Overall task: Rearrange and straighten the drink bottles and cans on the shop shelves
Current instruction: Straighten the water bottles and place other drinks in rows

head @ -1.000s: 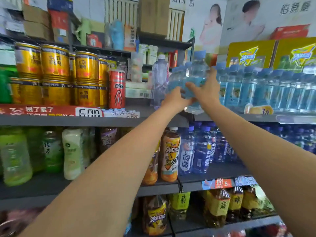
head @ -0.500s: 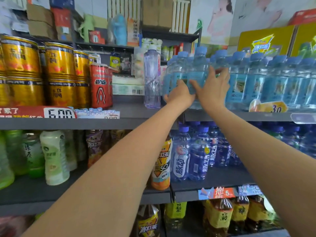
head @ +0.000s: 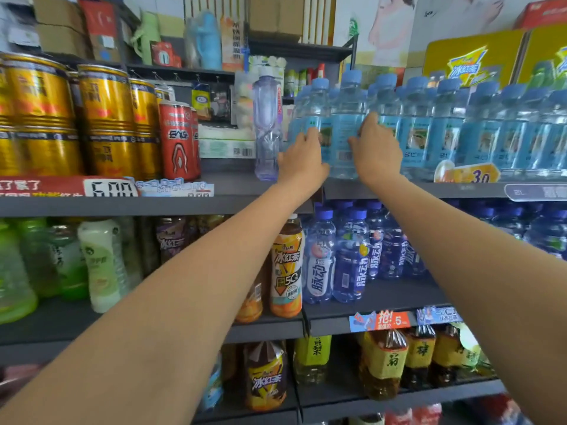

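Observation:
A row of blue-capped water bottles stands on the upper shelf [head: 399, 190]. Both my hands reach up to the leftmost front bottle [head: 345, 130], which stands upright with its barcode facing me. My left hand [head: 302, 162] grips its left side, fingers curled round the label. On its right side is my right hand [head: 376, 153], with the fingers wrapped toward the back. More blue bottles [head: 445, 130] stand packed to the right.
A tall clear lilac bottle [head: 267, 127] stands just left of my left hand. Gold cans [head: 104, 121] and a red can [head: 179, 141] fill the shelf's left. Below are blue sports drinks [head: 349, 256], an orange tea bottle [head: 287, 265] and green bottles [head: 101, 265].
My hands have dropped from the bottle's upper part to its label, and my view has shifted left and closer. The bottle now stands on the shelf.

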`<move>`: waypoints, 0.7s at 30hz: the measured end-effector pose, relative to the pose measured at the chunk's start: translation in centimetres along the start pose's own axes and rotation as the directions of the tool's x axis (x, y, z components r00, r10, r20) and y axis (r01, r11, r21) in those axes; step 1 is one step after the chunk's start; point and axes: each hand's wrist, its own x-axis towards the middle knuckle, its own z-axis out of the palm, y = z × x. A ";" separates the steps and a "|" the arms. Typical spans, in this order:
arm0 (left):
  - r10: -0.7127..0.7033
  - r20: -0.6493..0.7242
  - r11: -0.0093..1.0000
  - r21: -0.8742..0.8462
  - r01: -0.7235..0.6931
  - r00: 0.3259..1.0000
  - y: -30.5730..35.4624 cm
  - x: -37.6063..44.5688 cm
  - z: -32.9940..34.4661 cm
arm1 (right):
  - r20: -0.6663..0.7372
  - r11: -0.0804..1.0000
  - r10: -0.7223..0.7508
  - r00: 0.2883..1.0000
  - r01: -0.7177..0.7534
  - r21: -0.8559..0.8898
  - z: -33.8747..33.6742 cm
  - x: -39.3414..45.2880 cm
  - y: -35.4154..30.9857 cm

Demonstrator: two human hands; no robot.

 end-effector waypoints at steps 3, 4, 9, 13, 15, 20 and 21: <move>0.100 -0.164 0.995 0.003 -0.101 0.981 -2.0 -2.1 -1.8 | -0.062 0.995 -0.016 0.998 0.022 0.098 0.1 -1.2 -0.9; 0.108 -0.205 0.994 0.001 -0.110 0.973 -2.6 -2.7 -2.4 | -0.081 0.987 -0.058 0.995 0.069 0.147 0.3 -2.2 -1.4; 0.189 -0.316 0.982 0.048 -0.184 0.930 -5.5 -6.6 -4.1 | -0.065 0.937 -0.312 0.948 0.319 0.145 2.0 -7.5 -3.3; 0.379 -0.186 0.906 0.276 -0.322 0.907 -8.8 -10.7 -5.3 | -0.080 0.948 -0.262 0.962 0.272 0.165 2.8 -9.8 -4.7; 0.445 -0.091 0.843 0.379 -0.382 0.891 -11.0 -13.0 -6.0 | -0.087 0.951 -0.242 0.966 0.254 0.177 2.8 -11.0 -6.4; 0.409 0.050 0.791 0.479 -0.381 0.911 -15.8 -18.0 -9.6 | -0.022 0.919 -0.330 0.944 0.327 0.219 2.9 -15.4 -12.8; 0.399 0.062 0.785 0.493 -0.375 0.915 -16.7 -18.8 -10.5 | -0.005 0.911 -0.365 0.931 0.358 0.206 3.1 -16.5 -14.1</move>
